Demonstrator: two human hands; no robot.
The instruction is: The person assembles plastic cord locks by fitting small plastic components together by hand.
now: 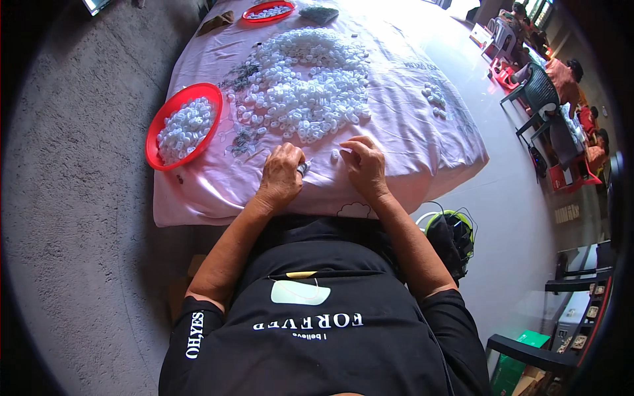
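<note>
My left hand (282,174) rests near the front edge of the cloth-covered table, its fingers curled closed around something small, dark and pale, mostly hidden by the fingers. To its right, my right hand (366,166) hovers low over the cloth with fingers bent and slightly apart. A small white plastic piece (335,156) sits just beside its fingertips; I cannot tell if they touch it. Beyond both hands spreads a large heap of similar small white oval pieces (310,92). Small dark grey bits (246,140) lie in a cluster left of my left hand.
A red basin (150,135) filled with white pieces stands at the table's left edge. Another red tray (290,6) with pieces is at the far end, beside a dark pouch (319,14). A small group of pieces (434,99) lies right. People and chairs (540,89) are farther right.
</note>
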